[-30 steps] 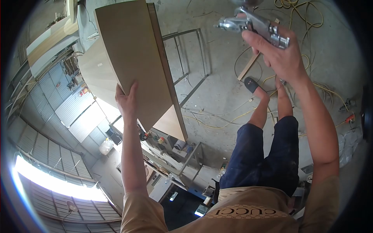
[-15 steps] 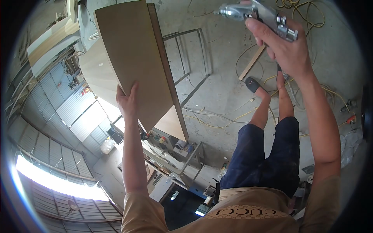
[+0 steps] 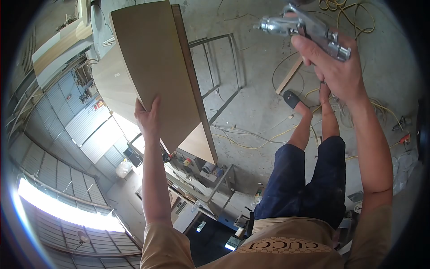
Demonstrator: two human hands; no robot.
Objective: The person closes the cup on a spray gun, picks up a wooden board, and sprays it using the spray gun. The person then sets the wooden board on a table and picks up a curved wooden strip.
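Observation:
My right hand is wrapped round the grip of a silvery spray gun, held up at the upper right with its nozzle toward the left. My left hand grips the near edge of a thin brown board, thumb on the upper face and fingers mostly hidden at the edge. Under that board lie more panels; a paler one shows on the left and a light corner shows below. There is a gap of floor between gun and board.
A grey metal frame stands beside the boards. Yellow hoses and a wooden strip lie on the concrete floor near my feet. A cluttered bench is at the lower middle.
My right hand and the spray gun have shifted slightly right and down. My left hand stays on the board's edge, and the boards have hardly moved.

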